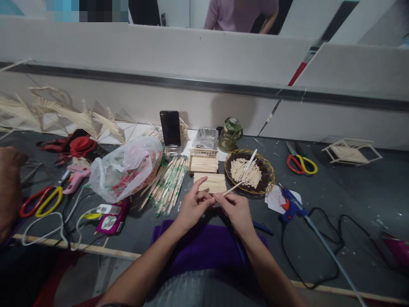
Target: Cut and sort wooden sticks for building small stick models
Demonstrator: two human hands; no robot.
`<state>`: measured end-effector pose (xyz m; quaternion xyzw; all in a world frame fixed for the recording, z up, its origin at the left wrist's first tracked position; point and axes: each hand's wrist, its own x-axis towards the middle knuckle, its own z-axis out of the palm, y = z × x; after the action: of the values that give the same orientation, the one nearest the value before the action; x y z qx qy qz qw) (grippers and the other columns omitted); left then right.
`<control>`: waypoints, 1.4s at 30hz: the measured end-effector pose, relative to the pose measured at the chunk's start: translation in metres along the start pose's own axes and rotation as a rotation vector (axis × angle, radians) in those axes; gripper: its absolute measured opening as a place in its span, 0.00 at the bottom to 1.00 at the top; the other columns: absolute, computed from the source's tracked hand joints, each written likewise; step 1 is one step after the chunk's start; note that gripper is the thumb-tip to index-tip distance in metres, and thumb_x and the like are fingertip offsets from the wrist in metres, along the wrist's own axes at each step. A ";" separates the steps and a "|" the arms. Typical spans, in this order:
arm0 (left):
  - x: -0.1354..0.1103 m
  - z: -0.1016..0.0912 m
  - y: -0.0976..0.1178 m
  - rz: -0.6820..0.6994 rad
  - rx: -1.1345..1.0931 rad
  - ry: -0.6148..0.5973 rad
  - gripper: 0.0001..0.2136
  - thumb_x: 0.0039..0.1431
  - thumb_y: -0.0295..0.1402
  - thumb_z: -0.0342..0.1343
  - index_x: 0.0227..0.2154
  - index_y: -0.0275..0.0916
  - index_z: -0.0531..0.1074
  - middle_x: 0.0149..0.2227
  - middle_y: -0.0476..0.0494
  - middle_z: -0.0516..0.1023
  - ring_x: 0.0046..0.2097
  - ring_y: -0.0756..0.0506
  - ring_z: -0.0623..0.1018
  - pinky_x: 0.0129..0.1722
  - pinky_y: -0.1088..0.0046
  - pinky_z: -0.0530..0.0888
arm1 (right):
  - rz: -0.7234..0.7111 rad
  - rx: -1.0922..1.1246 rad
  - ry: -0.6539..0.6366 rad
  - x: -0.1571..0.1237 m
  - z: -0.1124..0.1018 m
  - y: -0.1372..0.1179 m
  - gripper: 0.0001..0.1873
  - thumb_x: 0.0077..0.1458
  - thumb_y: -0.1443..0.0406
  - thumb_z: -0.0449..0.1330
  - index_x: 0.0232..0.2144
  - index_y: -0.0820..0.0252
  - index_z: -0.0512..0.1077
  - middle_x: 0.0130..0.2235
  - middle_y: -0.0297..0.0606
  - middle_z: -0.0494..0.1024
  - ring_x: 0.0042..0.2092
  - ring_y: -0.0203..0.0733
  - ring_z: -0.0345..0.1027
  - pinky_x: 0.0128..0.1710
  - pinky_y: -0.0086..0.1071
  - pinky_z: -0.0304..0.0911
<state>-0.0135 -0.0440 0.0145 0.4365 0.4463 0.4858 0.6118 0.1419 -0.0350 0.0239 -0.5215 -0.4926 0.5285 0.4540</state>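
Note:
My right hand is closed in a pinch on a short, thin wooden stick, which points up and to the right. My left hand meets it at the fingertips, thumb and fingers drawn together and index finger raised; whatever lies in that pinch is hidden. Just beyond the hands lies a flat panel of sticks set side by side. Behind the panel stands a small stick-built piece with raised edges. A dark woven basket to the right holds many cut sticks and a white tool.
On the left are wrapped sticks, a plastic bag, scissors and another person's arm. A phone and green lantern stand behind. On the right are a blue glue gun, its cord, and scissors.

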 end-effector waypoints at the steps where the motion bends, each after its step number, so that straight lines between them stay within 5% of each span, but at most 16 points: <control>1: 0.000 0.000 0.000 0.001 -0.007 0.004 0.36 0.53 0.34 0.63 0.63 0.41 0.54 0.28 0.51 0.77 0.31 0.49 0.77 0.37 0.70 0.73 | -0.032 -0.016 -0.002 0.000 0.000 0.000 0.09 0.49 0.57 0.67 0.27 0.57 0.81 0.30 0.38 0.80 0.34 0.45 0.73 0.34 0.34 0.66; 4: 0.001 0.000 0.002 0.012 -0.021 0.008 0.36 0.53 0.34 0.63 0.63 0.39 0.54 0.28 0.50 0.78 0.32 0.48 0.77 0.37 0.69 0.73 | -0.106 -0.071 -0.018 -0.002 -0.002 0.000 0.07 0.52 0.59 0.65 0.29 0.54 0.82 0.36 0.39 0.82 0.41 0.48 0.75 0.44 0.39 0.67; 11: 0.001 0.002 0.003 0.035 -0.011 0.013 0.35 0.53 0.34 0.63 0.62 0.39 0.55 0.28 0.50 0.78 0.32 0.48 0.78 0.37 0.70 0.73 | -0.190 -0.196 -0.023 -0.007 -0.002 -0.003 0.09 0.57 0.60 0.62 0.31 0.51 0.82 0.40 0.41 0.81 0.44 0.49 0.74 0.48 0.41 0.66; 18: 0.001 0.002 0.012 -0.007 -0.023 0.076 0.35 0.52 0.33 0.64 0.61 0.38 0.54 0.26 0.53 0.78 0.29 0.49 0.78 0.34 0.72 0.73 | -0.291 -0.292 0.059 -0.006 -0.020 -0.006 0.14 0.62 0.60 0.55 0.45 0.52 0.78 0.45 0.42 0.79 0.47 0.47 0.70 0.50 0.42 0.63; 23: 0.004 0.000 0.015 -0.072 -0.139 0.095 0.37 0.50 0.34 0.66 0.60 0.35 0.54 0.26 0.51 0.79 0.29 0.47 0.79 0.31 0.72 0.74 | -0.417 -0.539 -0.218 -0.001 -0.050 -0.014 0.20 0.63 0.63 0.54 0.56 0.49 0.70 0.36 0.39 0.77 0.38 0.43 0.69 0.41 0.37 0.63; 28: 0.005 -0.002 0.018 -0.108 -0.192 0.112 0.38 0.46 0.35 0.68 0.58 0.32 0.56 0.26 0.48 0.80 0.29 0.45 0.79 0.29 0.70 0.75 | -0.475 -0.647 -0.431 0.003 -0.067 -0.022 0.16 0.65 0.66 0.51 0.49 0.52 0.74 0.34 0.38 0.74 0.36 0.41 0.67 0.36 0.33 0.62; 36: 0.002 -0.002 0.009 -0.116 -0.100 0.005 0.36 0.50 0.34 0.66 0.59 0.34 0.56 0.25 0.49 0.79 0.27 0.47 0.78 0.30 0.72 0.72 | -0.699 -1.003 -0.390 0.012 -0.067 -0.032 0.14 0.62 0.71 0.52 0.45 0.58 0.75 0.35 0.42 0.71 0.38 0.43 0.63 0.37 0.36 0.59; 42: -0.001 -0.001 0.009 -0.076 -0.046 0.000 0.34 0.51 0.32 0.65 0.59 0.34 0.57 0.26 0.50 0.79 0.28 0.49 0.77 0.32 0.73 0.72 | -0.686 -0.881 -0.295 0.015 -0.057 -0.031 0.15 0.62 0.70 0.52 0.48 0.56 0.73 0.41 0.44 0.72 0.43 0.46 0.65 0.43 0.40 0.62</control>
<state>-0.0164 -0.0435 0.0230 0.4050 0.4511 0.4724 0.6398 0.1976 -0.0144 0.0547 -0.3926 -0.8652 0.1634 0.2658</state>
